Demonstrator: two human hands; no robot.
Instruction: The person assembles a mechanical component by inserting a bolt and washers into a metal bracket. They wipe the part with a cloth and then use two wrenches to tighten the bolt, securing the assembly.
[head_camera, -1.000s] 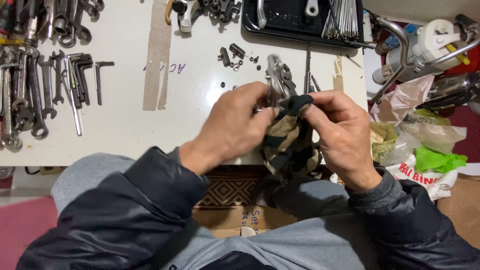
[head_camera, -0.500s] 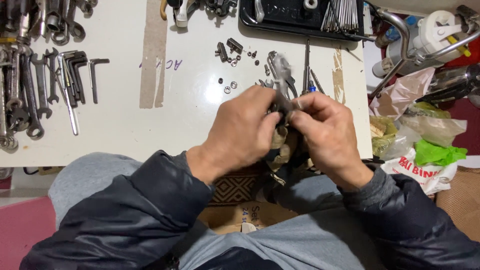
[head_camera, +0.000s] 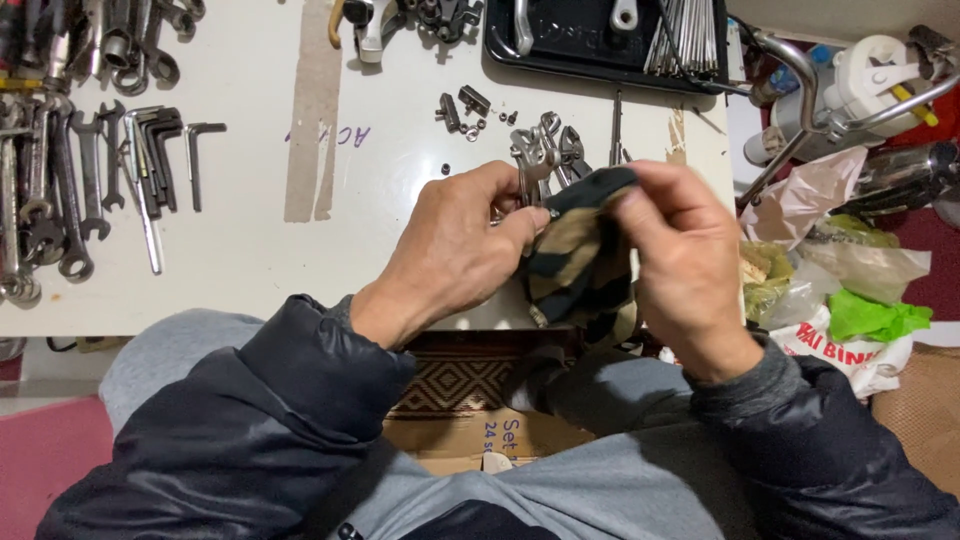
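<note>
A white table (head_camera: 250, 250) fills the upper part of the head view, its near edge running across just above the person's lap. Both hands meet over that edge, at the right of the table. The left hand (head_camera: 455, 255) is curled, thumb and fingers pinched on the near side of a cloth (head_camera: 580, 255), a dark rag with tan and green patches that hangs down from the grip past the table edge. The right hand (head_camera: 680, 260) is closed on the cloth's top right corner, fingertips bent over it. Something small and metallic may sit between the left fingertips and the cloth, but it is too hidden to tell. Just behind the hands lie pliers (head_camera: 545, 155) and a few small bolts (head_camera: 465, 110) on the bare table. A strip of brown tape (head_camera: 312, 110) runs down the tabletop left of centre. Further left are hex keys (head_camera: 165, 150) laid side by side, and a row of spanners (head_camera: 45, 190) along the left edge. A black tray (head_camera: 590, 50) sits at the far edge, holding thin metal rods. Right of the table are crumpled plastic bags (head_camera: 850, 300), one green, and chrome tubing (head_camera: 800, 110). Below the table lie a patterned mat (head_camera: 460, 375) and a cardboard box (head_camera: 470, 440), beside a red floor (head_camera: 50, 460).
</note>
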